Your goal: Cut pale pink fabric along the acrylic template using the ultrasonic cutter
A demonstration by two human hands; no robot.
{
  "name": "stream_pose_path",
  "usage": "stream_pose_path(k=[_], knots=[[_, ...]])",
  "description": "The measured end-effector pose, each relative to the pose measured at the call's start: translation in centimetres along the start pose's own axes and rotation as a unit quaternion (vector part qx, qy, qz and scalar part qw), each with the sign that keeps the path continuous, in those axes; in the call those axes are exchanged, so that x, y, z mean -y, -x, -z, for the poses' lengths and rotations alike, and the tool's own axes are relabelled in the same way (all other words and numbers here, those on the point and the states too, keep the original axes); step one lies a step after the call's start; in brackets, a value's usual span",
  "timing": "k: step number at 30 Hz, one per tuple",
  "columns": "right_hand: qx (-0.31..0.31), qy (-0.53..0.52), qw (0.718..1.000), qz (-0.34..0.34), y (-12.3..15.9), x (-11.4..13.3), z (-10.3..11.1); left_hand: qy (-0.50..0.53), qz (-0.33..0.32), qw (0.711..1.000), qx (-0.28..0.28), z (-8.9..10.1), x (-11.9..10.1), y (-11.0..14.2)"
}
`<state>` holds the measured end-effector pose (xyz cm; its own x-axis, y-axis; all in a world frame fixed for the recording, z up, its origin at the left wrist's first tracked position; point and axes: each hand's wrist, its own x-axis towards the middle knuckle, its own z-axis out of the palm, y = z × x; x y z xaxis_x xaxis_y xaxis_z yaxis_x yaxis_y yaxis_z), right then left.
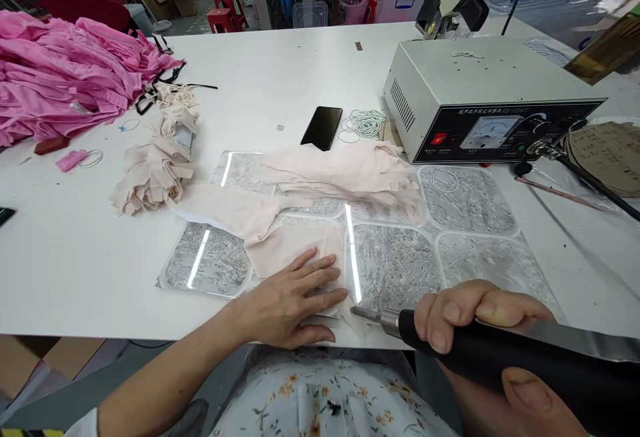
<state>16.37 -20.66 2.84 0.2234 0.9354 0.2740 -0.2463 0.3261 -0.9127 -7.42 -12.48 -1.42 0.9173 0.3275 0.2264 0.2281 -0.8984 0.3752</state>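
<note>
a thin, pale pink piece of cloth [295,244] lies near the front edge of a white tabletop [75,257], on a grey marbled mat with clear borders [393,257]. the person's left hand [295,294] rests flat on it, fingers slightly spread, gripping nothing. the right hand [480,324] is wrapped round a thick black pen-shaped tool with a metal tip [480,357]; the tip points at the cloth's right edge, though whether it touches cannot be told.

the tip sits just beside the left fingertips, so a slip leftward could catch a finger. the cloth seems soft and is held from one side only; a sideways drag could pucker it or pull the edge askew. a longer pale pink strip [235,207] meets it at the upper left and could get dragged along.

farther out, a stack of pale pink cloth pieces [345,170] lies loosely on the mat and could slide if brushed. a black cable [600,187] runs from a grey metal box with a black front panel [470,84]; a snag there could jerk the tool, if the two are joined.
</note>
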Motion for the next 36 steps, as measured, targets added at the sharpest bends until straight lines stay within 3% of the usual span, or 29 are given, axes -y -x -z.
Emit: stream_pose_path(k=[9,25,36], knots=[[0.016,0.002,1.000,-0.007,-0.1,0.3,-0.1,0.008,0.000,1.000,-0.005,-0.1,0.1,0.0],[-0.007,-0.004,1.000,0.014,-0.4,-0.3,-0.8,-0.006,0.002,1.000,-0.002,-0.1,0.1,0.0],[0.026,0.001,0.999,0.026,-0.6,-0.6,-0.3,-0.005,-0.002,1.000,-0.010,-0.1,0.1,-0.1]])
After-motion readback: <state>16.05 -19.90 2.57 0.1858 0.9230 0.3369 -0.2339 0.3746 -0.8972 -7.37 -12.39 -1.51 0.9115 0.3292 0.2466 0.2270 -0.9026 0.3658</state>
